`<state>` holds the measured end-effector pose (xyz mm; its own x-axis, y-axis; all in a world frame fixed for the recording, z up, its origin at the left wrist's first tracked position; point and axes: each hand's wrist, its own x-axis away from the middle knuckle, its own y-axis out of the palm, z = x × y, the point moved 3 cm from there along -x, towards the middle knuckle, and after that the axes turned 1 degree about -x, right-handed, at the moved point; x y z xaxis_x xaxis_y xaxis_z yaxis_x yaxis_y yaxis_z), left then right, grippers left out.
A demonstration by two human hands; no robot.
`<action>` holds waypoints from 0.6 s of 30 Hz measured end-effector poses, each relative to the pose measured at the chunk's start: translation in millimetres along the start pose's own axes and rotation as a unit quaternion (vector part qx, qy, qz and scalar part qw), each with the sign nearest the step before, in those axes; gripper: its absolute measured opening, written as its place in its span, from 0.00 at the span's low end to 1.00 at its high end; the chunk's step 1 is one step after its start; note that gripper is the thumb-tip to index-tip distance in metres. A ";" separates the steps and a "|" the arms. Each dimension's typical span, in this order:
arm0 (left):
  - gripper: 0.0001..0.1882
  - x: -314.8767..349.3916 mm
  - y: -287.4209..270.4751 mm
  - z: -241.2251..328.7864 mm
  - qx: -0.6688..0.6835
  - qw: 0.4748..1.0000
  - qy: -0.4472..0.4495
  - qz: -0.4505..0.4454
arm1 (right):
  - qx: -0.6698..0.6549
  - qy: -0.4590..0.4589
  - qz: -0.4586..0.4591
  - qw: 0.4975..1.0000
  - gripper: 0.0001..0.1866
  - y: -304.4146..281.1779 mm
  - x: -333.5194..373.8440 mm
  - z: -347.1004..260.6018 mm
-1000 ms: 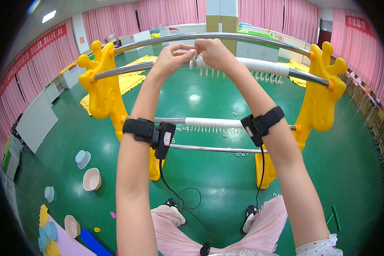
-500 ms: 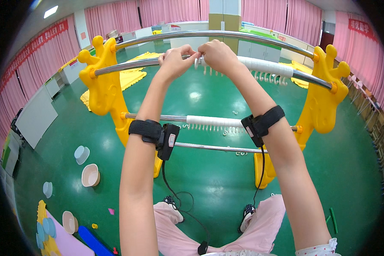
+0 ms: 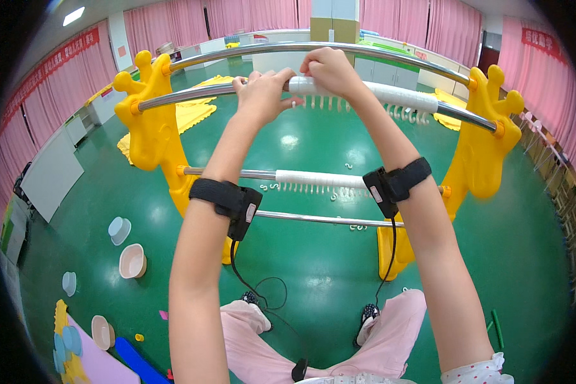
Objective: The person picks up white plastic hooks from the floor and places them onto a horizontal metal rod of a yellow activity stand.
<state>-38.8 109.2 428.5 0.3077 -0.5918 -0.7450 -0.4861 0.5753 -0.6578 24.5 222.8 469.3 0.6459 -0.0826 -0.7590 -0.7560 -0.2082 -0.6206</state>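
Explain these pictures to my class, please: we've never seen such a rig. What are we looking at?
There's no robot here: a wide camera worn on the head looks down, bending straight edges. The person's left hand touches a metal bar of the yellow-sided rack; the right hand is beside it, at a row of white hooks. Whether either holds a hook is hard to tell. Black boxes are strapped to the forearms. On the green floor lie loose hooks and tubs.

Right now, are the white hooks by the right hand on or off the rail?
On: the white hooks hang in a row along the rail.
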 end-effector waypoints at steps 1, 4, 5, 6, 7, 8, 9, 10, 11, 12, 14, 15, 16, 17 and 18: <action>0.21 2.3 6.0 -1.4 -0.002 1.000 -0.001 -0.002 | -0.003 0.000 0.000 1.000 0.13 4.1 -0.7 -4.3; 0.26 8.6 15.3 -10.2 0.008 0.999 -0.010 0.053 | -0.015 0.025 0.045 0.999 0.12 11.1 4.5 -10.1; 0.26 10.1 21.9 -11.5 0.010 0.999 -0.015 0.047 | -0.027 -0.009 0.100 0.995 0.11 9.5 5.1 -12.1; 0.28 14.7 20.6 -11.7 0.023 0.986 -0.003 0.165 | -0.040 -0.042 0.155 0.986 0.11 8.5 5.0 -14.8; 0.31 27.5 23.1 -10.4 0.034 0.961 0.004 0.274 | -0.055 -0.072 0.203 0.975 0.11 10.2 9.1 -14.7; 0.34 39.9 25.1 -6.6 0.074 0.967 -0.029 0.242 | -0.041 -0.086 0.252 0.963 0.10 8.9 14.3 -12.8; 0.34 61.0 29.5 -0.9 0.077 0.969 -0.039 0.231 | -0.018 -0.086 0.279 0.956 0.10 10.0 25.9 -10.2; 0.34 86.0 33.8 0.3 0.098 0.971 -0.051 0.210 | 0.015 -0.094 0.239 0.966 0.11 11.7 34.5 -9.6; 0.34 110.8 38.0 0.8 0.117 0.973 -0.064 0.190 | 0.046 -0.105 0.201 0.973 0.13 12.5 40.2 -9.2; 0.35 136.0 45.8 -2.1 0.155 0.976 -0.045 0.149 | 0.053 -0.090 0.166 0.981 0.11 12.4 37.4 -12.4; 0.35 186.4 58.5 -10.2 0.147 0.987 -0.044 0.042 | 0.028 0.013 -0.006 0.999 0.24 11.7 17.8 -26.7; 0.35 203.1 56.7 -4.9 0.150 0.987 -0.046 0.044 | 0.023 -0.042 0.003 0.999 0.24 10.5 7.3 -20.0; 0.35 219.3 56.9 -3.8 0.150 0.988 -0.028 -0.001 | 0.065 -0.048 -0.044 0.996 0.25 15.0 2.7 -19.9; 0.35 230.3 56.1 -1.0 0.152 0.987 -0.008 -0.043 | 0.110 -0.053 -0.089 0.988 0.26 17.0 -0.8 -17.1; 0.35 238.2 53.5 -0.4 0.150 0.988 -0.010 -0.040 | 0.111 -0.057 -0.088 0.988 0.26 18.7 -3.2 -15.2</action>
<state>8.1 -1.2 215.9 0.3518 -0.6327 -0.6899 -0.1960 0.6708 -0.7152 10.0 204.4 463.1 0.7624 0.0484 -0.6453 -0.6464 0.0095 -0.7629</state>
